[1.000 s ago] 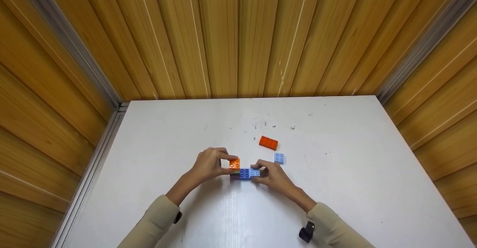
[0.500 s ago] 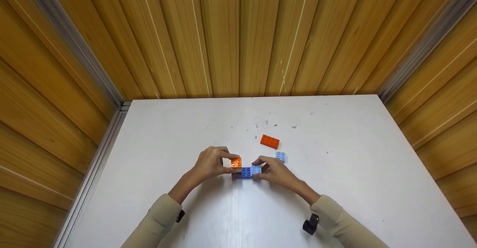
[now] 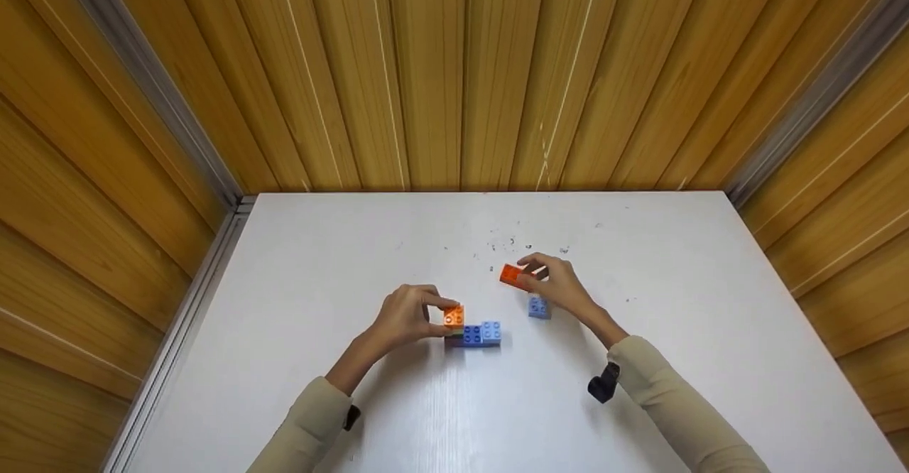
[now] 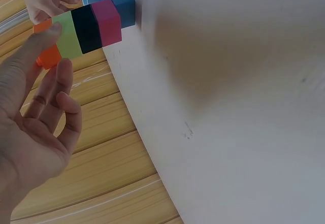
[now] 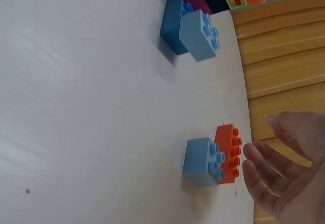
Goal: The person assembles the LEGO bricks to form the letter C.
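Orange on top, the stacked tower (image 3: pixel 454 322) stands near the middle of the white table (image 3: pixel 298 281), its layers running orange, green, black and magenta down to a blue base (image 3: pixel 474 334) that juts out to the right. The left hand (image 3: pixel 405 314) pinches the orange cap between thumb and fingertips, steadying the stack. Farther back and to the right, the right hand (image 3: pixel 555 281) reaches the loose orange brick (image 3: pixel 513 275), fingers spread and relaxed around its far end; in the right wrist view they are not closed on it. A small light-blue brick (image 3: pixel 539 307) sits just beside, nearer the person. To lift cleanly, I judge the fingers should close across the orange brick's long sides without nudging its blue neighbour.
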The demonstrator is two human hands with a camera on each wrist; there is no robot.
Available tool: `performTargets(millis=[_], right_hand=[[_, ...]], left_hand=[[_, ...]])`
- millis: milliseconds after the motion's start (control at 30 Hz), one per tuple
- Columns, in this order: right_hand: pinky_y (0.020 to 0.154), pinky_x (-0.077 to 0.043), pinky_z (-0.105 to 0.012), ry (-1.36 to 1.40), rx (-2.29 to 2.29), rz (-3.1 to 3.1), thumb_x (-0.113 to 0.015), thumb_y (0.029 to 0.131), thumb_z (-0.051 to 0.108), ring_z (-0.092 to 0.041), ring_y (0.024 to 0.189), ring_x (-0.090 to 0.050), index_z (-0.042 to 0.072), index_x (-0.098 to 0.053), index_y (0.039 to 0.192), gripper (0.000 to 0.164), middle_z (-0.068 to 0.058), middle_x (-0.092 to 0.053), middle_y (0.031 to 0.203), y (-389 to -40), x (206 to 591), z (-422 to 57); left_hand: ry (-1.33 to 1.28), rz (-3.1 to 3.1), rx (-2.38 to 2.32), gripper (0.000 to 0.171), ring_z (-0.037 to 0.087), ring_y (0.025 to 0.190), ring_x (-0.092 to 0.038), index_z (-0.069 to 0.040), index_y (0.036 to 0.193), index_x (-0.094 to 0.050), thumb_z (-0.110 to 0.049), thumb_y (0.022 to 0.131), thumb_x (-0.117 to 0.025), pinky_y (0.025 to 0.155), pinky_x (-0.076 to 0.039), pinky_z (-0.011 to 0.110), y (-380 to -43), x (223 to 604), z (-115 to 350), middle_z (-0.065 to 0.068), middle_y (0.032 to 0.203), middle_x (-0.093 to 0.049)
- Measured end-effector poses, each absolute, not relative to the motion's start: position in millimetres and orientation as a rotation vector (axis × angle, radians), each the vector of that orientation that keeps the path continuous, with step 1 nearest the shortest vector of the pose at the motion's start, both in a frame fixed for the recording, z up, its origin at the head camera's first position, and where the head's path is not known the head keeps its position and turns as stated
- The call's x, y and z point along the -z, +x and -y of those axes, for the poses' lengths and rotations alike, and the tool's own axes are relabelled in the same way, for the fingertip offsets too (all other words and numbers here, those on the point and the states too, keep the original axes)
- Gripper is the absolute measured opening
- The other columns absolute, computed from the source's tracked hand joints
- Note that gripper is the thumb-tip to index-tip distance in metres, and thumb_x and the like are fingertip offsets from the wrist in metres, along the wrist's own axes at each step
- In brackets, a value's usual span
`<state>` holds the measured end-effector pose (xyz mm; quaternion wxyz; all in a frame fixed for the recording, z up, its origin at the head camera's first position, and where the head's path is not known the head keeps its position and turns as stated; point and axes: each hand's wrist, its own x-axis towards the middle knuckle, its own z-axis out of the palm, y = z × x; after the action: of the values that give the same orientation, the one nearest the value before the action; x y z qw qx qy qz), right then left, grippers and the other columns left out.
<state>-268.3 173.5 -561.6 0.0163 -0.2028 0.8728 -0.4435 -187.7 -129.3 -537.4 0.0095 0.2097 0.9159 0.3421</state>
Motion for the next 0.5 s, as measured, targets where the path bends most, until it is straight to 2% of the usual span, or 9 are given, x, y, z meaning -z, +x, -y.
performTargets(millis=[167,267,500], right_hand=[[0.08,-0.057,-0.036,-0.509,1.423,-2.858,-0.075,0.091,0.006,-0.03,0.089,-0.068,-0.002,-0.074,0.11,0.021,-0.018,-0.075,0.103,-279,575,-178],[0.081,-0.056,-0.039,-0.5,1.381,-2.879,-0.079,0.088,0.01,-0.031,0.089,-0.068,0.0,-0.074,0.112,0.026,-0.02,-0.073,0.104,-280,583,-179],[0.089,-0.052,-0.042,-0.487,1.283,-2.852,-0.084,0.083,0.01,-0.031,0.095,-0.063,0.002,-0.071,0.122,0.041,-0.02,-0.068,0.111,-279,600,-176]], left_hand=[[0.709,-2.886,-1.032,0.037,-0.002,0.06,-0.047,-0.02,0.109,-0.081,-0.024,0.074,-0.093,0.054,-0.039,0.017,-189,540,129,-0.001,0.09,-0.075],[0.705,-2.9,-1.017,0.036,-0.002,0.06,-0.049,-0.021,0.108,-0.081,-0.022,0.073,-0.093,0.054,-0.041,0.017,-189,541,130,-0.004,0.09,-0.074],[0.743,-2.826,-1.069,0.039,0.006,0.066,-0.056,-0.02,0.114,-0.079,-0.023,0.077,-0.09,0.06,-0.044,0.018,-191,547,130,0.002,0.099,-0.073]])
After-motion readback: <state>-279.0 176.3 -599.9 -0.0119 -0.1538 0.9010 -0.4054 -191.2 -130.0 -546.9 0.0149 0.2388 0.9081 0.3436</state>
